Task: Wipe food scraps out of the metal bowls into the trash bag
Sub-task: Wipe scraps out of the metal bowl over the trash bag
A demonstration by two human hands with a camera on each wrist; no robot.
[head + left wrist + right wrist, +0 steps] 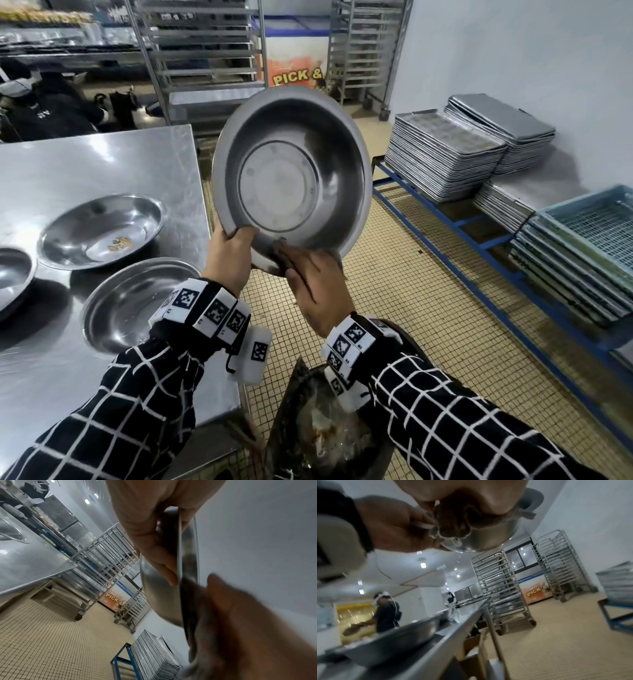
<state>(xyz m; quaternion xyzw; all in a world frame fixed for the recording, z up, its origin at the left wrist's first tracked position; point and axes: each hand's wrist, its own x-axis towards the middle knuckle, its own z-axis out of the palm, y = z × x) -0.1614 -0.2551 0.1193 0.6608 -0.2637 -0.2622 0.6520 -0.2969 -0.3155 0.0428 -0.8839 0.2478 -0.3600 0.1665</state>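
Left hand (230,257) grips the lower-left rim of the raised metal bowl (301,178), thumb inside, fingers curled behind the wall (left wrist view confirms). Bowl is tipped nearly on edge, inside facing the camera, held over the floor just off the table's right edge, above the trash bag (325,428).

Right hand (315,291) is at the bowl's bottom rim, fingers bunched round a brownish cloth (453,520) pressed against the inner wall; blurred in all three views.

Around: steel table (102,164) on the left carries a bowl with scraps (102,231), an emptier bowl (133,301) near the edge, and a third bowl (13,277) cut off at the left frame edge. Tray racks (205,51) behind; stacked baking trays (445,157) and plastic crates (589,246) on a blue frame (445,219) to the right.

Trash bag is mostly hidden by the right forearm; contents hard to make out.

Open tiled floor (394,308) between table and blue frame; nothing stands between bowl and bag.
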